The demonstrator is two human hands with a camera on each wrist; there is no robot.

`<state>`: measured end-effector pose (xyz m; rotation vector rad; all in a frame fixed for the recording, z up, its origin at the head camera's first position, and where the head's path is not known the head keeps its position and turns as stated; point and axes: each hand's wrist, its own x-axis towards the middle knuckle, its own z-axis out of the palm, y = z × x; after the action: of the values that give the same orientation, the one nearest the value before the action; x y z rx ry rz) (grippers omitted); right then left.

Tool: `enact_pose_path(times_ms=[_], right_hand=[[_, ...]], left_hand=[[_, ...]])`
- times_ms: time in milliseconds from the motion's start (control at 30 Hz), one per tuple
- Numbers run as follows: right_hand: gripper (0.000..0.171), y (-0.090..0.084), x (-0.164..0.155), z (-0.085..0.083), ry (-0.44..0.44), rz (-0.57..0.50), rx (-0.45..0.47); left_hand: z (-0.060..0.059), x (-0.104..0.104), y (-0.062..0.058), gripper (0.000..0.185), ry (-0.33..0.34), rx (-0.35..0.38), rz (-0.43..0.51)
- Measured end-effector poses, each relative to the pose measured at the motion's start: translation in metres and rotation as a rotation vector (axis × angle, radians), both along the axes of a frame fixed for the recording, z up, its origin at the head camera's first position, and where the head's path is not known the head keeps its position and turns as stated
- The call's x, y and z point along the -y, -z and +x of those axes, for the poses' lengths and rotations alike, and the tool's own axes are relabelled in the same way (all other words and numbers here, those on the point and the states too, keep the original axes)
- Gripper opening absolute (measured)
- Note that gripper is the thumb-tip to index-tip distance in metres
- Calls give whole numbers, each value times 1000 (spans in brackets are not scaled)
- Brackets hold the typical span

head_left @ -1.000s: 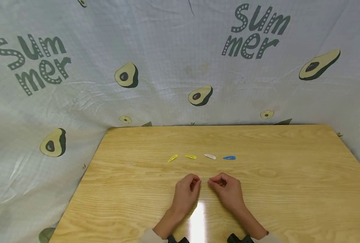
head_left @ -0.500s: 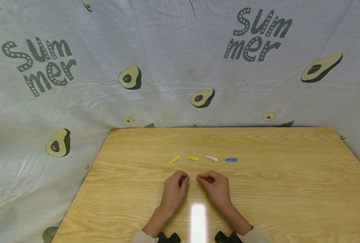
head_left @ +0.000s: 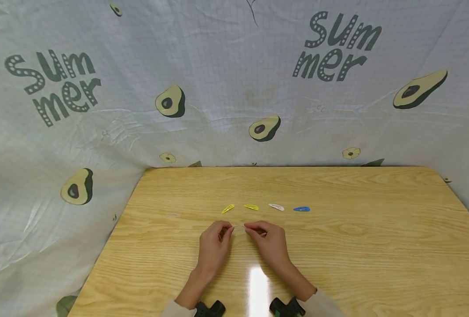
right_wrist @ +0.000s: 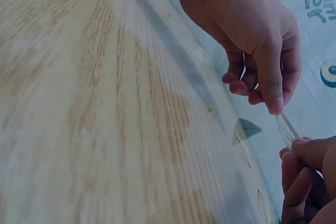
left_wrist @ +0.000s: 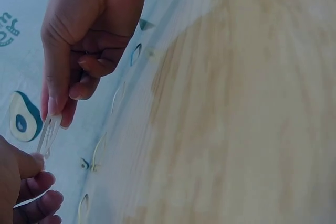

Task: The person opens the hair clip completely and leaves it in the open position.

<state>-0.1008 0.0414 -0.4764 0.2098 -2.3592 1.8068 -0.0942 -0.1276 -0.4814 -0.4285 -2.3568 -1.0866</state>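
A white snap hair clip (left_wrist: 50, 135) spans the gap between my two hands, a little above the table. My left hand (head_left: 212, 246) pinches one end between thumb and fingers. My right hand (head_left: 272, 244) pinches the opposite end the same way. In the right wrist view the slim frame of the clip (right_wrist: 286, 129) shows between the two thumbs. Just beyond the hands lies a row of hair clips: a slanted yellow clip (head_left: 228, 208), a second yellow clip (head_left: 251, 207), a white clip (head_left: 276, 207) and a blue clip (head_left: 301, 209).
Left of the row, a thin pale clip-like piece (head_left: 173, 215) lies on the wooden table (head_left: 357, 246). A white cloth (head_left: 218, 53) printed with avocados hangs behind the table and along its left side. Glare shows on the tabletop between the forearms.
Both hands have moved left across the table together, with the white clip between them. The row of clips stays in place, while the head view has shifted slightly.
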Motion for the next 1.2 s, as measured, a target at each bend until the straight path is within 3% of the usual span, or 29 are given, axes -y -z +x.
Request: enact_pose_path(times_ms=[633, 1200], right_hand=[[4, 7, 48, -27, -81, 30, -84], [5, 15, 79, -43, -27, -13, -103]], left_hand=[[-13, 43, -2, 7, -138, -51, -52], [-24, 61, 7, 7, -224, -48, -37]])
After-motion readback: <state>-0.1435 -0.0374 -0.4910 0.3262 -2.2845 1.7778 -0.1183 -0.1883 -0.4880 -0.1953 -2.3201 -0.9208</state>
